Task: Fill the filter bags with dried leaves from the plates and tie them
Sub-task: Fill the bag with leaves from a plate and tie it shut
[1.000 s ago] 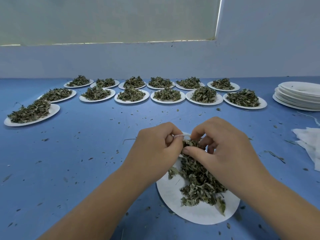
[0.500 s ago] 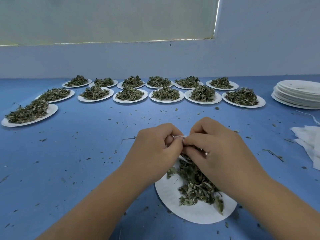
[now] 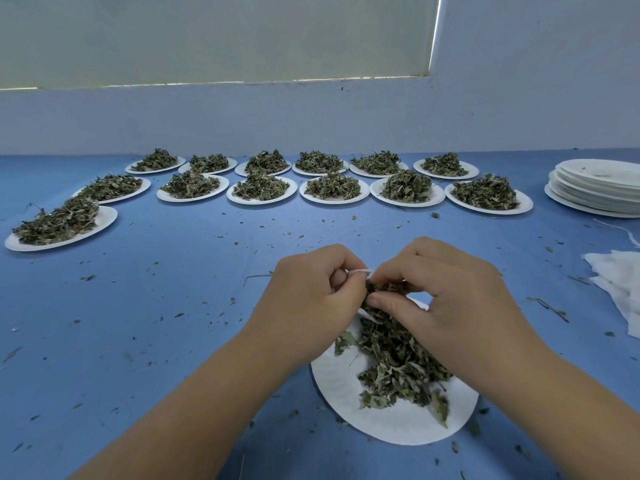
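A white paper plate [image 3: 391,419] with a pile of dried green leaves [image 3: 398,362] lies on the blue table in front of me. Above its far edge my left hand [image 3: 311,303] grips a small white filter bag [image 3: 362,271], of which only the top rim and a lower corner show. My right hand [image 3: 446,299] is right beside it, pinching a tuft of dried leaves between thumb and fingers at the bag's mouth. The rest of the bag is hidden behind my fingers.
Several plates of dried leaves [image 3: 261,188] stand in two rows across the far side, with two more at the left [image 3: 59,226]. A stack of empty white plates [image 3: 595,188] sits far right. White filter bags [image 3: 620,285] lie at the right edge. Leaf crumbs litter the blue table [image 3: 156,306].
My right hand closed in against the left hand, then drew slightly back with its fingers spread a little and leaves pinched at the bag. The left hand has stayed in place.
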A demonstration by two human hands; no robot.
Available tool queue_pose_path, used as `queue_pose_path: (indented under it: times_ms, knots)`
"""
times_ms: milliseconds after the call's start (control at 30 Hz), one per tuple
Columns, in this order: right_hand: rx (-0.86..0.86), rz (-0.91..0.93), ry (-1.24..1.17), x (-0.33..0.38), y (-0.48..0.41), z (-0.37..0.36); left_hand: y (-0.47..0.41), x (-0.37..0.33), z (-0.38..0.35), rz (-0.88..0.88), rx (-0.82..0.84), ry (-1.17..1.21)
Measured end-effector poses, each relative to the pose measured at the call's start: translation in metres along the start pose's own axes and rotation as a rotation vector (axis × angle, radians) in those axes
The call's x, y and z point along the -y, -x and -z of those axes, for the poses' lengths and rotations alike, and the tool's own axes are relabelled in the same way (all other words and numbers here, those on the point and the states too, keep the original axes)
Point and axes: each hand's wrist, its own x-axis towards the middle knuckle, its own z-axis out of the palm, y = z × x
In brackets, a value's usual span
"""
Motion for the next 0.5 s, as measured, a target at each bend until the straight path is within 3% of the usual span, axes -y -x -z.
queue_pose_path:
  times_ms: [233,500]
  knots:
    - [-0.078,0.0,-0.015,0.0017,-0.0009,-0.0061,-0.0003,0.0001,0.0002,0.0,-0.001,0.005]
    - [-0.015,0.098,0.067,-0.0001,-0.0009,-0.0045,-0.0011,-0.0005,-0.0005,0.025,-0.012,0.022]
